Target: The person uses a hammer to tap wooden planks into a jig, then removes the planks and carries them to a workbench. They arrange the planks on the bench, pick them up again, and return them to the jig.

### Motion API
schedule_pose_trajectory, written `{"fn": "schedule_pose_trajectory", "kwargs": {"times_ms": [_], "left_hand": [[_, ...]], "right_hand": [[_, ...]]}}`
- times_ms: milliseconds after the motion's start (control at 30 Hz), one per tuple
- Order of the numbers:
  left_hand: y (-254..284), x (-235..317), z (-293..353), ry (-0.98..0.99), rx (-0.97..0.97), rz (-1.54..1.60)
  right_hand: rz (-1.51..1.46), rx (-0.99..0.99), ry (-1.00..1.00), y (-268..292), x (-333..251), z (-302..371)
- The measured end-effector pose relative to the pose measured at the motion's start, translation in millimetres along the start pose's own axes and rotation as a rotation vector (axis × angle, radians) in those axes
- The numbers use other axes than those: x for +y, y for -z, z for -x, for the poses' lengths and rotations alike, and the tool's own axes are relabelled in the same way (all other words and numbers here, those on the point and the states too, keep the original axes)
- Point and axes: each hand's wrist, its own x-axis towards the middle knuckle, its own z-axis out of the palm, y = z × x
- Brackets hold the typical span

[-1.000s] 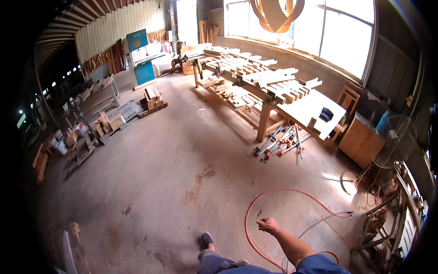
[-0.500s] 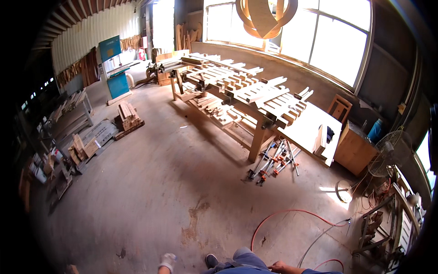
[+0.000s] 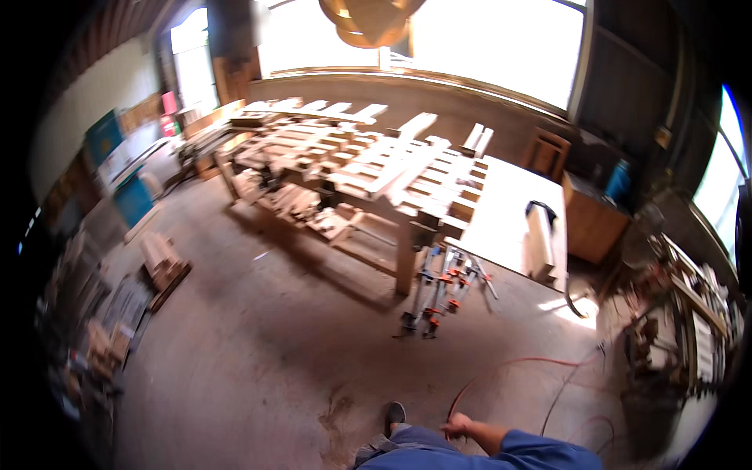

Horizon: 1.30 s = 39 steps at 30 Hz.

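Note:
My right hand [image 3: 458, 425] is in front of my body at the lower edge, below a blue sleeve [image 3: 536, 453]. Motion smears its fingers, so I cannot make out whether they are closed or hold anything. A red hose [image 3: 517, 361] curves over the floor and passes beside that hand in the picture. My left hand is out of view. Ahead stands a long wooden workbench [image 3: 404, 258] with many pale wood strips [image 3: 407, 168] lying across it. Several bar clamps [image 3: 442, 294] with orange parts lie on the floor by its near leg.
A pale board [image 3: 501, 227] at the bench's right end carries a thick wood piece [image 3: 539, 243]. Stacked lumber [image 3: 160, 262] lies on the floor to the left. A wooden cabinet [image 3: 591, 219] and a cluttered rack [image 3: 689, 313] stand at right. A teal machine [image 3: 133, 196] is far left.
My view has swung to the right, so the bench sits further left. A white-gloved left hand at the lower edge has left the picture. More of my right forearm shows.

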Motion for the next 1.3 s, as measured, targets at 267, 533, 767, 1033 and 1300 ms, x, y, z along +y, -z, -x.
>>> {"fn": "schedule_pose_trajectory", "kwargs": {"times_ms": [267, 533, 767, 1033, 1300], "left_hand": [[40, 167, -63, -0.035, 0.006, 0.059], [136, 227, -153, -0.007, 0.04, 0.068], [261, 217, -271, -0.11, 0.011, -0.086], [463, 274, -386, 0.087, 0.079, 0.058], [514, 356, -484, 0.087, 0.11, 0.444]], "right_hand": [[-0.732, 0.467, -0.196, 341, -94, -103], [-0.613, 0.331, -0.093, 415, -148, -224], [0.028, 0.086, -0.094, 397, -112, -273], [-0.92, 0.135, -0.334, 546, -216, -381], [-0.521, 0.265, 0.053, 818, -351, -504]]}}
